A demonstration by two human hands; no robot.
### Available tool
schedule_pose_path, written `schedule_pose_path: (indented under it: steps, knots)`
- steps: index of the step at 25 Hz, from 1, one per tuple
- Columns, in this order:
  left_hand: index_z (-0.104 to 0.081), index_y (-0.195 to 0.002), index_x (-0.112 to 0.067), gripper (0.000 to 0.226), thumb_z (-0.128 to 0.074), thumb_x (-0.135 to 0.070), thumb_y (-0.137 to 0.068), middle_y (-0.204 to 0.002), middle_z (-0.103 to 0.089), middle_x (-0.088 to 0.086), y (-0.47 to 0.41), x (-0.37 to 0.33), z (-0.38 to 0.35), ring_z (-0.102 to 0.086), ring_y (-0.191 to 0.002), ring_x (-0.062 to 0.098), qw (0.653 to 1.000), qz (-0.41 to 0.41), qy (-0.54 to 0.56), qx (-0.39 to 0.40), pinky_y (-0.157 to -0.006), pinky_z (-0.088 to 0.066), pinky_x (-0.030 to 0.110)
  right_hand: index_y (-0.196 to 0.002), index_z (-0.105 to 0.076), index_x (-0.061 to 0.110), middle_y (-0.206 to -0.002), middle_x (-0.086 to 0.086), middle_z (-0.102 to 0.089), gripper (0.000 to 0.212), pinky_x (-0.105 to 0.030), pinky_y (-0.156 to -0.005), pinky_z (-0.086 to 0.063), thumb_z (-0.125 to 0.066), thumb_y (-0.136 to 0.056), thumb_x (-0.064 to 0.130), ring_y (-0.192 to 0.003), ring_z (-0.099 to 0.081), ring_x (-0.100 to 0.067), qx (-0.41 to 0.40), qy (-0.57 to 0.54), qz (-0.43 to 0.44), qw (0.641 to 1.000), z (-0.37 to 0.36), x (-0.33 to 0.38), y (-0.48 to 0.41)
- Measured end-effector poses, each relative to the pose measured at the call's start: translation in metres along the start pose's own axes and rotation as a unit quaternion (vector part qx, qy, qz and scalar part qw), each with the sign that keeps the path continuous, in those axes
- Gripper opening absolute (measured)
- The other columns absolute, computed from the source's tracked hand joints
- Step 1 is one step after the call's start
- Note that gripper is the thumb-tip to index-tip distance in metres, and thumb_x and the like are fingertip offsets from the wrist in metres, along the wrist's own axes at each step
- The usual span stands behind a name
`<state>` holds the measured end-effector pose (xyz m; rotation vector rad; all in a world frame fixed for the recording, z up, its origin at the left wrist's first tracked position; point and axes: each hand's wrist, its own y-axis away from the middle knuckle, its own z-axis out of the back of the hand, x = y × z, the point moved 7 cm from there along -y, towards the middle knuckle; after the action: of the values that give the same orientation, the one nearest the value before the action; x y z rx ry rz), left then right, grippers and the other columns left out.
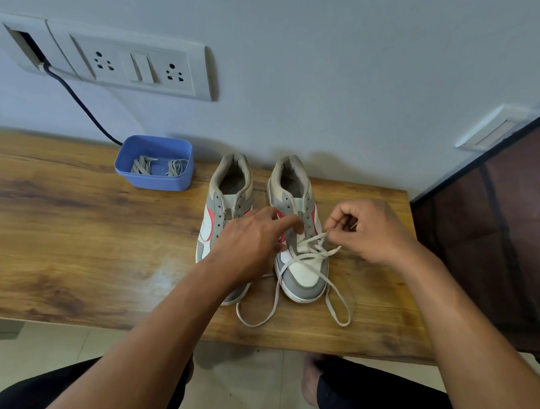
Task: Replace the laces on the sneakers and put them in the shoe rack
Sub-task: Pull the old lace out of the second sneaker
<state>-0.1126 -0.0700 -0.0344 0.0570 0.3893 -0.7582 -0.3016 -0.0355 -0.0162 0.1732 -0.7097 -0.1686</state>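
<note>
Lace point(309, 240) ends trail loose on the table point(76, 230) short of the fingers, right hand point(373, 230) pinching the lace at the lower eyelets of the right sneaker point(303, 271), left hand point(249, 246) relaxed with forefinger laid on its tongue, unlaced left sneaker point(227, 187) just beyond, blue tub point(154, 179) of spare laces point(141, 165) farther left.

Glossy wood-grain table point(75, 214), plastic tub point(154, 176)
</note>
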Motion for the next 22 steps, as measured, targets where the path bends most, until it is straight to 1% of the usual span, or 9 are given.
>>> schedule_pose_path:
  steps: [4,6,9,10,12,15,18,20,22]
  knots:
    - [-0.047,-0.132,-0.044,0.044,-0.067,-0.034,-0.095,-0.125,-0.058,-0.005,0.000,0.000,0.000,-0.058,-0.107,0.016,1.000,-0.002,0.003,0.004,-0.072,-0.038,0.027,-0.086,-0.078,0.035,-0.083,0.017,-0.074,0.017,-0.031,-0.069,-0.058,-0.089,-0.079,0.024,-0.075,-0.068,0.000,0.052,0.011,0.027,0.998,-0.021,0.012,0.004]
    - [-0.048,-0.133,-0.044,0.044,-0.067,-0.034,-0.095,-0.125,-0.057,-0.006,-0.001,-0.001,0.000,-0.058,-0.107,0.015,1.000,0.000,0.005,0.003,-0.073,-0.037,0.026,-0.084,-0.078,0.033,-0.082,0.016,-0.073,0.014,-0.029,-0.067,-0.054,-0.088,-0.081,0.023,-0.073,-0.066,0.001,0.043,0.026,0.025,0.998,-0.019,0.010,0.002]
    - [-0.047,-0.131,-0.046,0.043,-0.067,-0.034,-0.095,-0.122,-0.057,-0.007,-0.001,0.001,0.000,-0.059,-0.105,0.016,1.000,0.006,0.005,0.003,-0.072,-0.038,0.027,-0.076,-0.076,0.033,-0.073,0.012,-0.072,0.016,-0.029,-0.059,-0.053,-0.086,-0.079,0.021,-0.062,-0.062,-0.005,-0.015,0.011,-0.008,1.000,0.005,-0.004,-0.001]
    - [-0.048,-0.131,-0.046,0.042,-0.067,-0.034,-0.095,-0.121,-0.057,-0.008,-0.001,0.001,0.000,-0.058,-0.105,0.016,1.000,0.006,0.003,0.004,-0.071,-0.038,0.027,-0.077,-0.076,0.033,-0.075,0.013,-0.072,0.016,-0.029,-0.060,-0.053,-0.087,-0.078,0.022,-0.064,-0.064,-0.005,-0.014,0.007,-0.007,1.000,0.006,-0.005,0.001]
    - [-0.048,-0.131,-0.046,0.042,-0.067,-0.034,-0.095,-0.121,-0.057,-0.008,-0.001,0.001,0.000,-0.058,-0.104,0.015,1.000,0.005,0.004,0.005,-0.071,-0.037,0.027,-0.085,-0.076,0.033,-0.079,0.017,-0.073,0.017,-0.024,-0.064,-0.056,-0.090,-0.078,0.026,-0.072,-0.068,0.000,0.028,-0.006,0.011,1.000,-0.006,0.003,0.004]
    - [-0.048,-0.131,-0.045,0.042,-0.067,-0.033,-0.095,-0.121,-0.057,-0.008,-0.001,0.001,0.000,-0.056,-0.101,0.013,1.000,0.004,0.005,0.005,-0.070,-0.037,0.027,-0.086,-0.079,0.030,-0.079,0.013,-0.075,0.018,-0.022,-0.067,-0.055,-0.090,-0.080,0.017,-0.073,-0.069,0.000,0.065,-0.011,0.042,0.997,-0.023,0.010,0.004]
    - [-0.047,-0.132,-0.046,0.043,-0.065,-0.033,-0.096,-0.124,-0.056,-0.007,-0.001,0.001,-0.001,-0.056,-0.103,0.013,1.000,0.009,0.007,0.012,-0.071,-0.038,0.026,-0.083,-0.079,0.027,-0.077,0.010,-0.074,0.019,-0.016,-0.063,-0.053,-0.088,-0.081,0.010,-0.069,-0.067,0.001,0.040,-0.011,0.019,0.999,-0.009,0.001,0.001]
    - [-0.047,-0.133,-0.045,0.044,-0.066,-0.032,-0.096,-0.125,-0.056,-0.006,-0.002,0.002,0.000,-0.056,-0.103,0.013,1.000,0.010,0.008,0.013,-0.072,-0.038,0.027,-0.080,-0.079,0.027,-0.075,0.010,-0.074,0.020,-0.016,-0.061,-0.054,-0.089,-0.079,0.011,-0.068,-0.066,0.001,0.033,-0.018,0.009,0.999,-0.006,-0.001,0.002]
    - [-0.048,-0.133,-0.045,0.043,-0.066,-0.032,-0.096,-0.124,-0.056,-0.007,-0.001,0.002,0.000,-0.051,-0.098,0.009,1.000,0.009,0.011,0.014,-0.072,-0.038,0.026,-0.083,-0.078,0.028,-0.078,0.010,-0.075,0.019,-0.020,-0.065,-0.058,-0.089,-0.079,0.013,-0.071,-0.069,-0.001,0.058,-0.014,0.010,0.998,-0.015,0.004,0.004]
